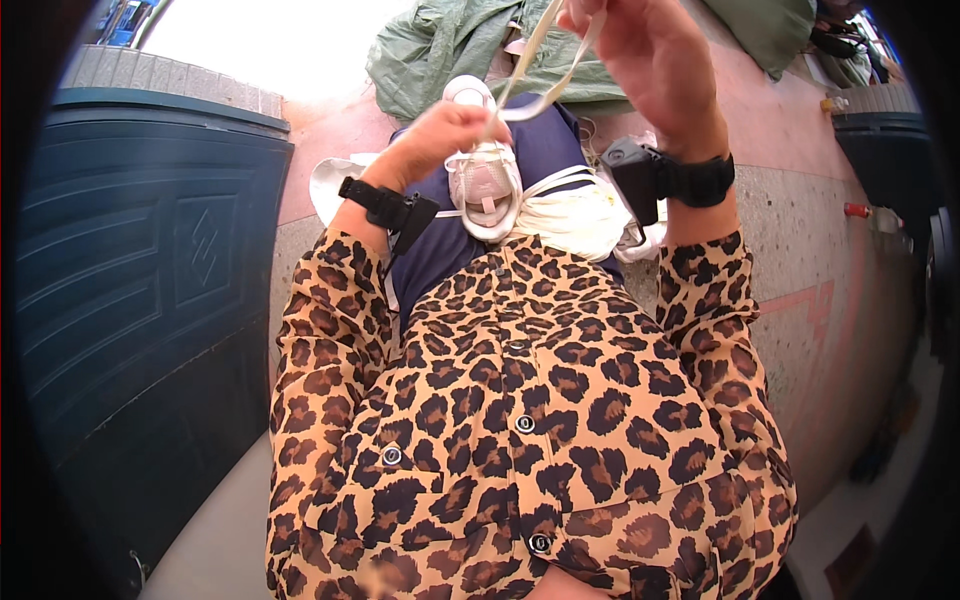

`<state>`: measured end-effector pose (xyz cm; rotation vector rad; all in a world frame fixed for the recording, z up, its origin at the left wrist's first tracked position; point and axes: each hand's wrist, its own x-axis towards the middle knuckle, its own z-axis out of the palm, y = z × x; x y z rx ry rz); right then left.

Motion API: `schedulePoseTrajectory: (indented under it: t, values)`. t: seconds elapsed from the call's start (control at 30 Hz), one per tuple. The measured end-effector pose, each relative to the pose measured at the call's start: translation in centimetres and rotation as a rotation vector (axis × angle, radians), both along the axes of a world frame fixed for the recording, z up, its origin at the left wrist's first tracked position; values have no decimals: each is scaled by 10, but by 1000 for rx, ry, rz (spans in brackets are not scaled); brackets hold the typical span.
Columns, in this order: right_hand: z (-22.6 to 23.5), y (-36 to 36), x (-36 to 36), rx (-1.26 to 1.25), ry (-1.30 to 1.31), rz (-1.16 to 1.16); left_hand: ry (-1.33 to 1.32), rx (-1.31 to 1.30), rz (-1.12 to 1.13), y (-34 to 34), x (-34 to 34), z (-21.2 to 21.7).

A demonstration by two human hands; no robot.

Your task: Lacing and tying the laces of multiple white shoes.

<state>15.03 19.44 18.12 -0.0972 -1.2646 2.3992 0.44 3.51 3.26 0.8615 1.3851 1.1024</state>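
Hands [448,135] [665,75] hold lace [547,101] above shoe [483,182] (axis fore-and-aft, toe away).

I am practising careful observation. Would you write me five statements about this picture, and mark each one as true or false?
1. The right hand is higher in the picture than the left hand. True.
2. A pale lace reaches from one hand to the other. True.
3. The shoe is black all over. False: it is white and pink.
4. The cream bundle lies to the left of the shoe. False: it lies to the right.
5. The shirt has a leopard pattern. True.
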Motion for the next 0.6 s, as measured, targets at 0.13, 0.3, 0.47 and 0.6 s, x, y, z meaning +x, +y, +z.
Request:
schedulePoseTrajectory:
  t: [0.13,0.3,0.47,0.6]
  values:
    - [-29,44,7,-355,-194,-386,-594,170,688,-33,-56,-7]
    - [-114,65,37,580,-773,-456,-705,78,1127,-101,-107,2]
    - [-189,-6,54,762,-571,140,35,-208,818,-100,-44,-14]
    - [-207,-40,47,959,-749,198,155,-417,527,-85,20,-22]
